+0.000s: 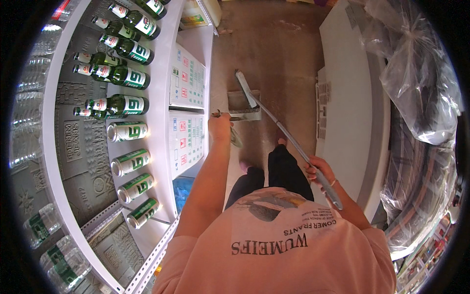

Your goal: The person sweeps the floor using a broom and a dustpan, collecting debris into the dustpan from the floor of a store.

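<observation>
My right hand (320, 169) is closed around the grey grip of a long-handled floor sweeper, a broom or squeegee (288, 135). Its narrow pale head (246, 89) lies slantwise over a dustpan (244, 114) on the floor. Beside the shelf, my left hand (220, 126) has its fingers curled around a slim handle-like piece, which seems to belong to the dustpan; the hand hides much of it. A grey-green flat piece (236, 138) shows just below that hand. Whether it joins the same handle, I cannot tell.
White shelving (161, 73) on my left carries green glass beer bottles (128, 76) and several beer cans (130, 161). Printed cartons (186, 141) fill the lower shelf. A long white cabinet (345, 110) bounds the right side, with clear plastic wrapping (418, 84) beyond. Brown floor (271, 47) runs between them.
</observation>
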Tool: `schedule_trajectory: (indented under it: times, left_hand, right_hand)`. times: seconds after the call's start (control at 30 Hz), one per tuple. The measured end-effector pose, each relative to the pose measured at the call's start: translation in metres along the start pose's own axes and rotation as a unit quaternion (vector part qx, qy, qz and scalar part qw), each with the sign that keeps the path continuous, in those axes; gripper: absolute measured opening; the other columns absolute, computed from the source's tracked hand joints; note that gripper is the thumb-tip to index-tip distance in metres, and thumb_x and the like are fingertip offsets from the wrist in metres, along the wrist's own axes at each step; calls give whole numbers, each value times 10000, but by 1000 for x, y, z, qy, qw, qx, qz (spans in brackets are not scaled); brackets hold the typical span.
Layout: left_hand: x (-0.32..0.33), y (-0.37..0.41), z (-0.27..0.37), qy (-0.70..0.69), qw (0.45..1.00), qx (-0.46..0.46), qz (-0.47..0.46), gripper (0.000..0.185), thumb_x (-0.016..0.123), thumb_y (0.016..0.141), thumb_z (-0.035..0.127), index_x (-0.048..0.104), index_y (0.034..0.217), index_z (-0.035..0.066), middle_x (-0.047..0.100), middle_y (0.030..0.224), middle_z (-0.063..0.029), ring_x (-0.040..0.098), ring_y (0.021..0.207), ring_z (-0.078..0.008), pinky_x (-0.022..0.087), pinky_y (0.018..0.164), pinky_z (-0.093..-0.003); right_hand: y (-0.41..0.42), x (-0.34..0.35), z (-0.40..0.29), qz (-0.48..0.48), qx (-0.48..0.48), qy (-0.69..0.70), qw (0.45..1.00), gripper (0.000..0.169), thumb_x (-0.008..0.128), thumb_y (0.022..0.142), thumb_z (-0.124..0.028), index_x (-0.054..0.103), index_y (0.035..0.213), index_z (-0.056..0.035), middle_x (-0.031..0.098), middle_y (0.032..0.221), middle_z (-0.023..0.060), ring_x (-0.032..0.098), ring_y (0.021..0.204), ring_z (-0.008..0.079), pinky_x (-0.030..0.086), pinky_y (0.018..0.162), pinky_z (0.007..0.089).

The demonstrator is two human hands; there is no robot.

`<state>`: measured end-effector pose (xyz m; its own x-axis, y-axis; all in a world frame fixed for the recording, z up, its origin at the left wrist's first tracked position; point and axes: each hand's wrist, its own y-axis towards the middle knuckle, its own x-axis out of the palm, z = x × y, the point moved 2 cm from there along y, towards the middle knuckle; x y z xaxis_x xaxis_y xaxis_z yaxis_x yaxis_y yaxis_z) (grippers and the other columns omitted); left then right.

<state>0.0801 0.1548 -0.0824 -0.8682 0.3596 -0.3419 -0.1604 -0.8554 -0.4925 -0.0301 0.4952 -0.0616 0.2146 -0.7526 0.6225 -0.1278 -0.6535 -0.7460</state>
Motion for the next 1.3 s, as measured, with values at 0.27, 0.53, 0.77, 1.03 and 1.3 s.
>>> schedule_trajectory:
  times: [0.27, 0.53, 0.77, 1.03, 1.3]
  left_hand:
    - [-2, 0, -1, 7, 1000, -1, -5, 142, 544, 666, 110, 533, 713, -24, 539, 542, -129, 517, 428, -199, 413, 393, -323]
    - [0, -4, 5, 12, 1000, -9, -5, 136, 539, 660, 102, 540, 690, -31, 542, 535, -137, 507, 427, -203, 400, 406, -324]
    - [-2, 1, -1, 42, 999, 15, -2, 127, 527, 644, 94, 542, 642, -32, 542, 524, -126, 501, 449, -210, 369, 441, -333]
    - [-3, 12, -7, -20, 999, 0, -36, 114, 550, 631, 83, 530, 675, -21, 538, 562, -112, 506, 451, -193, 399, 436, -303]
    - [-31, -13, 30, -141, 988, -41, -57, 157, 568, 639, 82, 537, 749, -25, 515, 576, -99, 511, 461, -187, 427, 424, -294]
  right_hand:
    - [17, -25, 18, 63, 86, -18, 994, 159, 516, 825, -181, 465, 858, -34, 519, 674, 49, 432, 446, 64, 379, 357, 203]
    - [-22, -27, 17, 70, 88, -113, 987, 84, 493, 814, -89, 444, 822, -23, 513, 656, 83, 471, 446, 88, 369, 318, 214]
    - [-53, -20, -4, 67, 40, -110, 991, 103, 445, 842, -68, 426, 930, -18, 539, 686, 93, 491, 457, 91, 388, 344, 205]
    - [-47, -15, -20, 181, 23, -365, 913, 263, 459, 865, -204, 468, 1066, -35, 499, 563, 46, 456, 417, 104, 387, 349, 232]
    - [-16, -8, -62, 200, -27, -345, 917, 177, 559, 778, -153, 475, 720, -9, 461, 509, 50, 438, 374, 138, 368, 339, 276]
